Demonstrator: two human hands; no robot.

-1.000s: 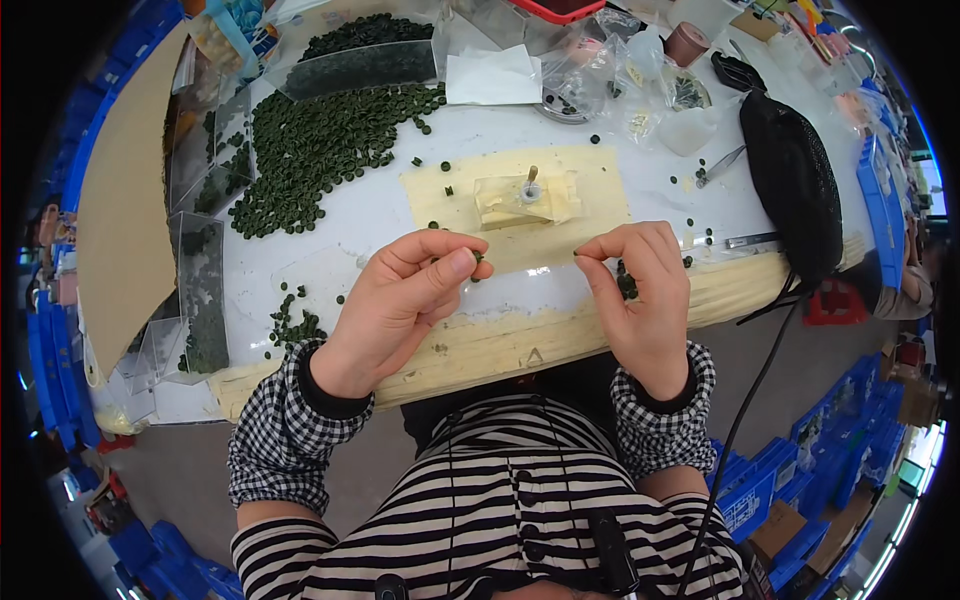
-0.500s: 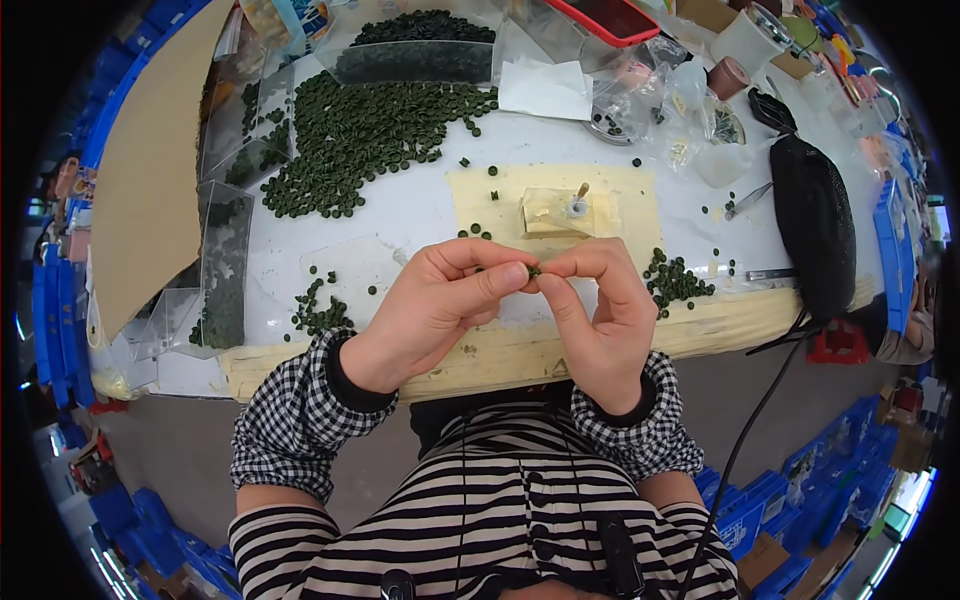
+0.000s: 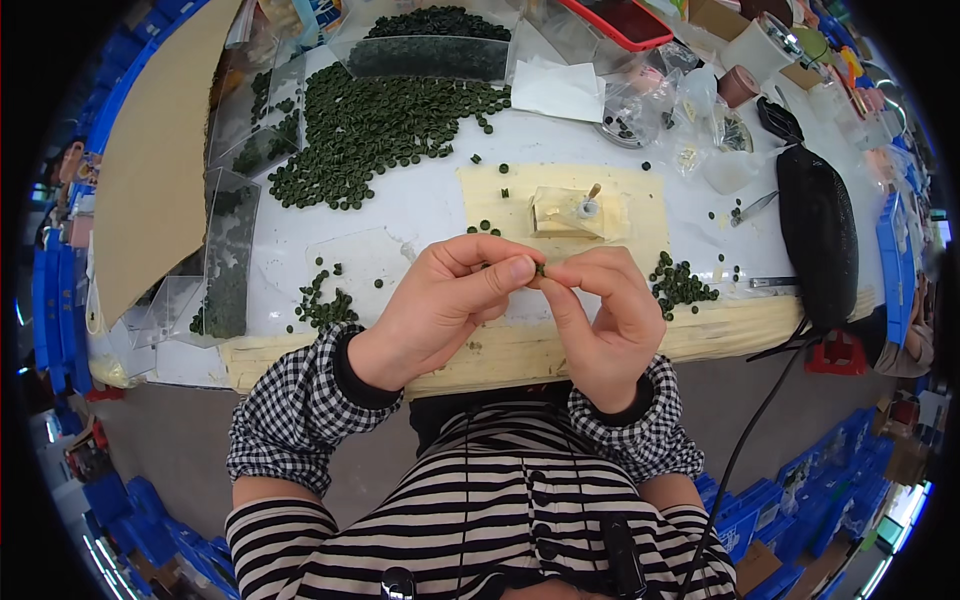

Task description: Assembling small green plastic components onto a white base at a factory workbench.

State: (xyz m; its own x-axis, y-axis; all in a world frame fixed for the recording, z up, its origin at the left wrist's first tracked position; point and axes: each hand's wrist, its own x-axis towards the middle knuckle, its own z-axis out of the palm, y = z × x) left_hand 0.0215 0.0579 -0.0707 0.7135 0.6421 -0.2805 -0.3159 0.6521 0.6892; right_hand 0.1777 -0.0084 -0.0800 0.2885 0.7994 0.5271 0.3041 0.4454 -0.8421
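My left hand (image 3: 455,300) and my right hand (image 3: 608,315) meet above the table's front part, thumbs and forefingers pinched together. Between the fingertips sits a small dark green round piece (image 3: 540,271), mostly covered, so its exact kind is unclear. Just beyond the hands, a small block wrapped in cream tape (image 3: 565,212) carries an upright peg (image 3: 592,193) and rests on a cream sheet (image 3: 640,185). Loose dark green round pieces lie in a small pile (image 3: 682,283) right of my right hand and in another small pile (image 3: 328,300) left of my left hand.
A large heap of green pieces (image 3: 370,130) spreads at the back left, beside clear plastic trays (image 3: 232,250) and a cardboard sheet (image 3: 155,170). White paper (image 3: 557,90), a red-cased phone (image 3: 630,25), plastic bags (image 3: 690,110) and a black pouch (image 3: 815,230) lie farther back and right.
The whole view has shifted slightly, with the table things now a little to the right. Both hands keep their pinch on the small green piece.
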